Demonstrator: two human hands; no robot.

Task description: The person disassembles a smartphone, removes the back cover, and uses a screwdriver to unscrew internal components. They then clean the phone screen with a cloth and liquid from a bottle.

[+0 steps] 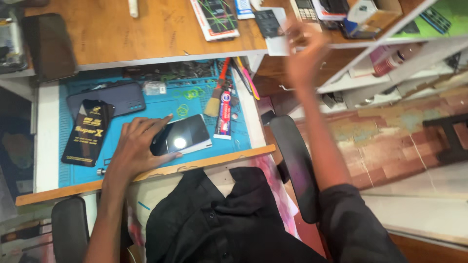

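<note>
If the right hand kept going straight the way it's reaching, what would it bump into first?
Probably the dark flat packet lying on the wooden shelf, just beyond the blurred right hand; depth is hard to judge.

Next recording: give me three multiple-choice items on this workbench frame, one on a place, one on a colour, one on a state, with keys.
1. Where does the left hand rest?
A. on the phone
B. on the brush
C. on the chair arm

2. What colour is the work mat?
A. red
B. blue
C. white

3. How is the right hand?
A. flat on the mat
B. raised toward the upper shelf
C. gripping the brush

Key: A, its fingers lie on the phone's edge; B, the mat is blue; B, it is lifted and blurred near the shelf.
</note>
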